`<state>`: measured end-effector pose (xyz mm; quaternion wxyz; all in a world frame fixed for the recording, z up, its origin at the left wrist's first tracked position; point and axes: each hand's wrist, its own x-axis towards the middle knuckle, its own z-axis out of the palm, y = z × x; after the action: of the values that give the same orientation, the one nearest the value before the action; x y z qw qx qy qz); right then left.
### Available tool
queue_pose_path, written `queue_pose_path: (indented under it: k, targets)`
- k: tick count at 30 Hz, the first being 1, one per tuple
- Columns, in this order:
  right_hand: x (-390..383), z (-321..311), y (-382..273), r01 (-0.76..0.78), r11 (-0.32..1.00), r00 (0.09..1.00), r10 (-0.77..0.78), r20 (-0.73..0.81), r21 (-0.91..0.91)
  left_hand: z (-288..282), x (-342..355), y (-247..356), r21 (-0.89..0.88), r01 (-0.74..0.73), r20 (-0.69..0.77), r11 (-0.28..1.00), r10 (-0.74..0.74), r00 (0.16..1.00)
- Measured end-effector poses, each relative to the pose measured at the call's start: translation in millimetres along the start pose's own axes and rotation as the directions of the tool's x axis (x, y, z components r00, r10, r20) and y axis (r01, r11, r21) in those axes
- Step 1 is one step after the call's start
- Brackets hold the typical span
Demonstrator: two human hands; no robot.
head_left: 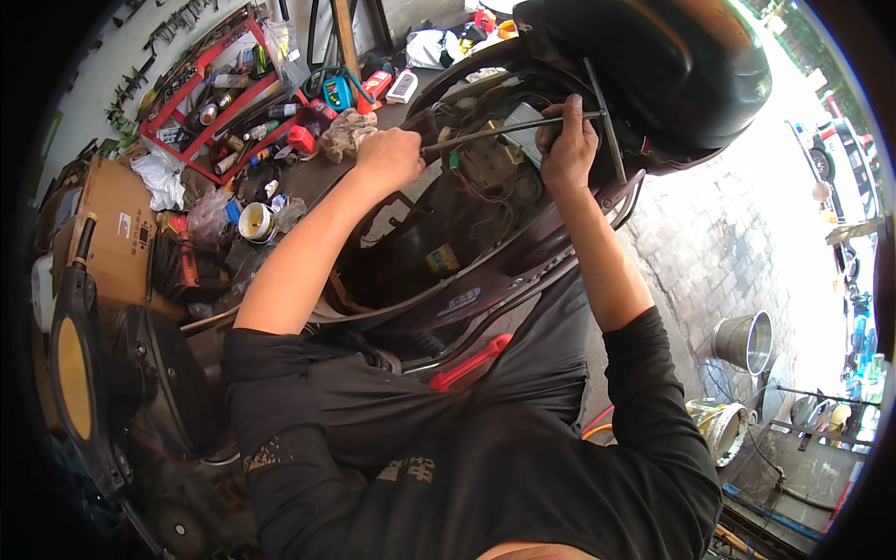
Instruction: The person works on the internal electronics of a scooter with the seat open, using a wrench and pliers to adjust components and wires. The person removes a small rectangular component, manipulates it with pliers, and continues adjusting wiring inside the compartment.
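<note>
A long T-handle wrench point(485, 132) lies nearly level across the opened body of a dark motor scooter point(523, 266). My right hand point(570, 149) is closed round its shaft close to the crossbar, which slants up and down beside the fingers. At the shaft's other end my left hand point(388, 157) is closed, and its fingers hide the tip. Beneath the wrench, wires and a green connector point(455, 161) show inside the scooter. A finned silver part point(525, 129) sits just left of my right hand.
A black rear box point(653, 70) rises beyond my right hand. At the left stand a red shelf rack point(201, 103) with spray cans, a cardboard box point(117, 229) and a white tub point(256, 222). A metal bucket point(744, 342) stands on the paving at right.
</note>
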<state>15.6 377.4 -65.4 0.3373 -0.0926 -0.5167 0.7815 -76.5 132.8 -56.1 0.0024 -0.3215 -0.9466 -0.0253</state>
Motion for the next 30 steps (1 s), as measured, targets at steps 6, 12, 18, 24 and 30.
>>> queue_pose_path:
  k: [6, 12, 18, 24, 30]
  targets:
    - [-3.2, 2.3, -0.2, 0.131, 0.980, 0.991, -0.133, -0.002, -0.148, 7.7, -16.3, -70.9, -0.017, 0.153, 0.162, 0.988, -0.149, 0.976]
    - [-2.3, 9.1, 7.3, -0.002, 0.977, 0.978, 0.047, 0.204, -0.212, -20.9, -41.6, -40.0, -0.828, 0.112, 0.171, 0.549, 0.058, 0.983]
    - [-12.8, 3.1, -3.0, -0.092, 0.892, 0.955, 0.206, 0.216, -0.443, -66.8, -68.8, -25.1, -0.717, -0.227, -0.080, 0.659, 0.246, 0.966]
    - [-11.4, 5.0, 8.9, -0.186, 0.947, 0.936, 0.252, 0.247, -0.264, -55.7, -171.3, -158.8, -0.862, 0.095, -0.086, 0.498, -0.329, 0.941]
    - [-13.4, 14.8, 4.8, -0.199, 0.930, 0.954, 0.256, 0.157, -0.309, 154.9, -357.4, -267.4, -0.979, 0.182, 0.146, -0.087, -0.927, 0.345]
